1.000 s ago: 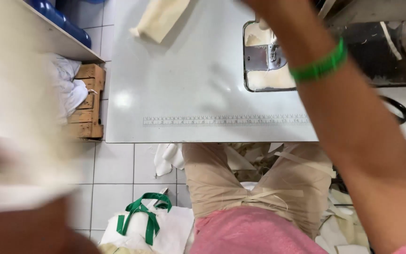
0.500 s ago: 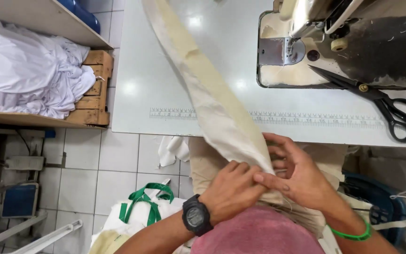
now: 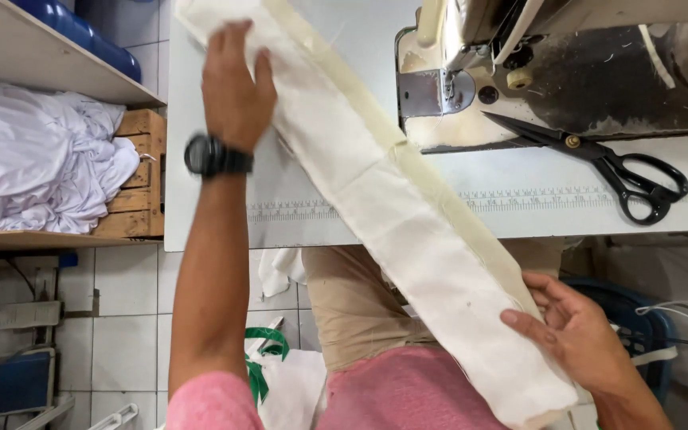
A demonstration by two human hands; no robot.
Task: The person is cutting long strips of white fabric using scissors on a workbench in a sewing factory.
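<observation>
A long cream fabric strip (image 3: 384, 199) with a yellowish folded edge runs diagonally from the far left of the white sewing table (image 3: 519, 211) down over my lap. My left hand (image 3: 236, 87), with a black watch on its wrist, lies flat on the strip's far end, pressing it to the table. Near my lap, my right hand (image 3: 575, 334) holds the strip's near end from the right side, fingers curled under its edge. The sewing machine (image 3: 551, 72) stands just right of the strip.
Black scissors (image 3: 607, 163) lie on the table by the machine base. A printed ruler runs along the table's front edge. White cloth (image 3: 41, 167) is piled on a shelf at left beside a wooden crate (image 3: 141, 187). A blue bin (image 3: 635, 314) stands at right, tiled floor below.
Both hands were together at my lap gripping the strip. My left hand has moved up to the far end on the table, and the strip is now spread flatter and wider.
</observation>
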